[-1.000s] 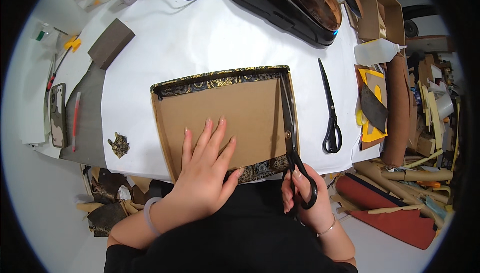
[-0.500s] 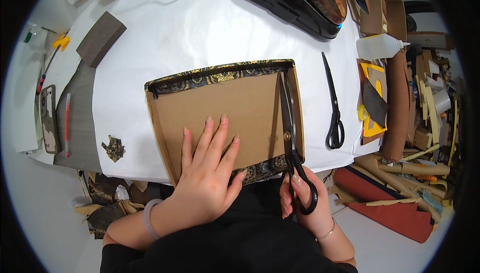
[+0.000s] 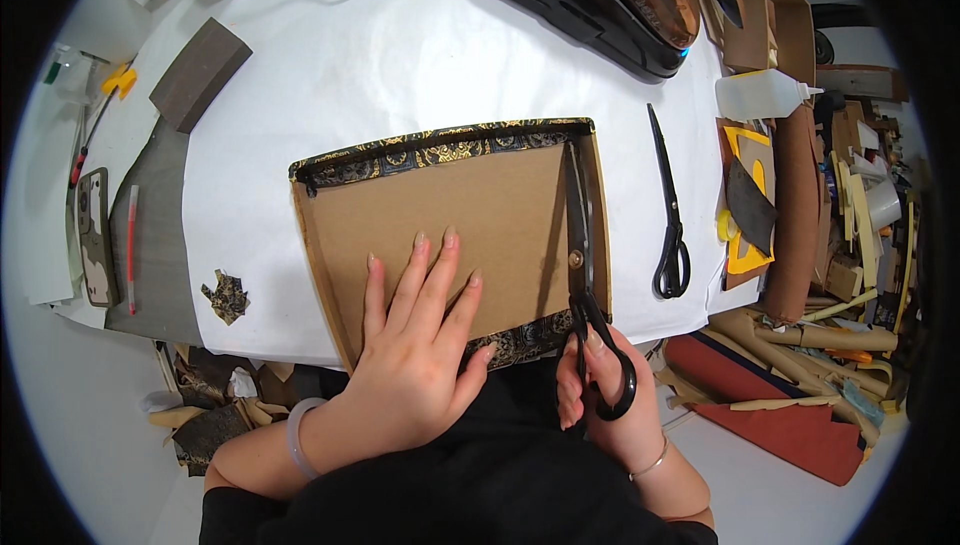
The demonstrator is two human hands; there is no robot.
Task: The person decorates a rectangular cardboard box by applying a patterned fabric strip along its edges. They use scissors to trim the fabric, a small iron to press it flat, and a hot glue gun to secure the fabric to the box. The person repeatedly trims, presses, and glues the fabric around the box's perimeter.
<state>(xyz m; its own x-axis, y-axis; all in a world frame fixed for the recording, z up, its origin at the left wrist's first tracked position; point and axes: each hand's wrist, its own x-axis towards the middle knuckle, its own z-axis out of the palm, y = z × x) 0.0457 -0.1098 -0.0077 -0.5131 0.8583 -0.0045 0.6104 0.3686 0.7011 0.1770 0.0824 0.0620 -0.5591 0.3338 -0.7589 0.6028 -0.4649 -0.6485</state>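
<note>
A shallow brown cardboard box (image 3: 440,210) lies on the white paper, its far and near walls lined with black-and-gold patterned cloth (image 3: 445,153). My left hand (image 3: 420,345) rests flat on the box floor, fingers spread. In my right hand (image 3: 605,370), at the near right corner, is a pair of black-handled scissors (image 3: 577,260). Their long blades reach along the inside of the right wall, almost to the far corner, and look nearly together. Whether the blades touch any cloth there, I cannot tell.
A second pair of black scissors (image 3: 670,245) lies right of the box. A cloth scrap (image 3: 229,298), red pen (image 3: 132,250), phone (image 3: 97,235) and dark block (image 3: 200,75) are at left. A black-and-copper device (image 3: 600,10) stands at the back, a squeeze bottle (image 3: 765,94) at right.
The scissors' blades have drawn closer together along the right wall, and the handles have shifted slightly. My left hand and the box stay almost where they were.
</note>
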